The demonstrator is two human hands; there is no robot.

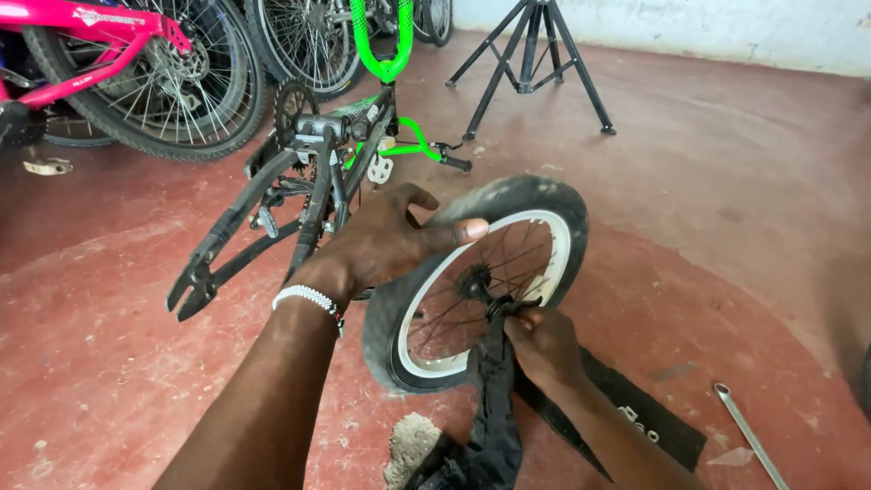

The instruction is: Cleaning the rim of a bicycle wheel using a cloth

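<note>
The left hand (386, 240) clamps over the top of a small wheel (472, 281), fingers (454, 234) curled across the grey tyre and the thumb stretched along the white rim. Below them the right hand (543, 347) pinches a limp black inner tube (494, 408) right at the hub, its fingers closed tight on the rubber. The tube's lower end runs out of view at the bottom edge, and its valve cannot be made out. Beyond the left fingers lies an upturned black and green bike frame (308, 181). A wrench (748, 434) rests on the red floor (708, 209), well right of the right fingers, with open floor between.
</note>
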